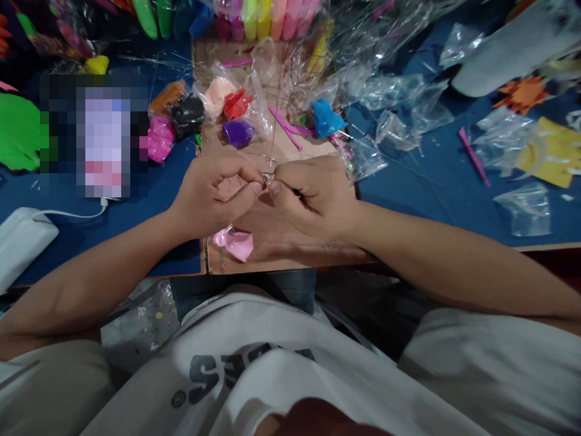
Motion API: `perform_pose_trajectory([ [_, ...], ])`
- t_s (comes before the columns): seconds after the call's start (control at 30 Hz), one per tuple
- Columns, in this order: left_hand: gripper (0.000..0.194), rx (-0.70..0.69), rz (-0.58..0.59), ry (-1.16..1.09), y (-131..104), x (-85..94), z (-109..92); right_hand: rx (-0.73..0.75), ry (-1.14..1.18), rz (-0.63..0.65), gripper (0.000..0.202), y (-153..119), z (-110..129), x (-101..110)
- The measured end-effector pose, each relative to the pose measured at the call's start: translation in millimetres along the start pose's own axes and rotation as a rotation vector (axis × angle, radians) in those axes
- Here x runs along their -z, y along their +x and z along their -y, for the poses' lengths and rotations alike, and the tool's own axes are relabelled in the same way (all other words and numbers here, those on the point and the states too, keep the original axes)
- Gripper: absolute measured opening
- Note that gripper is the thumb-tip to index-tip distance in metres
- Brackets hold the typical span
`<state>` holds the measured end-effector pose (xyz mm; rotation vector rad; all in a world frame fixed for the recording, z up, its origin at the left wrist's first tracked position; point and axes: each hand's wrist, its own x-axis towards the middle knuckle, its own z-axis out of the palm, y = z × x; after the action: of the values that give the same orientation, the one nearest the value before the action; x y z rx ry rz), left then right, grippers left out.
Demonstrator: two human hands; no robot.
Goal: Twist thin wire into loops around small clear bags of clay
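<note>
My left hand [220,188] and my right hand [318,197] meet over a brown board, thumbs and index fingers pinched almost tip to tip. Between them is a thin metal wire [273,139], one length of which stands up and away from the fingertips. A small twisted, shiny bit shows at the pinch; its exact shape is too small to make out. Just beyond the hands lie a purple lump of clay in film [238,133], a red lump [237,104] and a blue one [327,118]. A pink lump [239,244] rests below my left hand.
The brown board [290,248] lies on a blue tabletop [399,206]. At left are a blurred-out phone [106,142], a white power bank [27,239] on a cable and green clay [20,130]. Clear plastic bags [394,130], loose wires and a yellow piece [551,151] spread over the right.
</note>
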<state>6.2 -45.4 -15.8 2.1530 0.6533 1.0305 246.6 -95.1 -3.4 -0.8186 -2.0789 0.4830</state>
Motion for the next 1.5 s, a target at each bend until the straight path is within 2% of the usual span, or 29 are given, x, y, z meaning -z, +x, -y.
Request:
perform_pose_trajectory([
  [0.23, 0.015, -0.117, -0.048, -0.047, 0, -1.4, 1, 0.148, 0.014, 0.020, 0.035, 0, -2, -1],
  [0.4, 0.022, 0.001, -0.016, -0.010, -1, 0.0, 0, 0.116, 0.027, 0.024, 0.033, 0, -2, 0],
  [0.63, 0.022, -0.014, -0.008, -0.028, -1, -0.1, 1, 0.138, -0.011, 0.009, 0.032, 0, 0, 0],
  [0.83, 0.025, 0.092, 0.016, 0.056, 0, 1.8, -13, 0.132, -0.039, 0.016, 0.033, -1, 0, 0],
  [0.93, 0.023, 0.100, 0.030, 0.069, 1, 3.2, -17, 0.110, -0.026, 0.000, 0.031, -1, 1, -1],
  [1.1, 0.023, 0.072, 0.048, 0.053, 1, 2.7, -17, 0.034, -0.011, 0.003, 0.035, 0, 0, -1],
  [1.37, 0.015, -0.087, -0.019, 0.004, 3, 0.7, -14, 0.156, -0.005, 0.031, 0.034, 0, -3, 1],
  [1.5, 0.019, -0.036, 0.020, 0.033, 2, 2.3, -15, 0.157, -0.005, 0.034, 0.033, 0, -3, 0],
])
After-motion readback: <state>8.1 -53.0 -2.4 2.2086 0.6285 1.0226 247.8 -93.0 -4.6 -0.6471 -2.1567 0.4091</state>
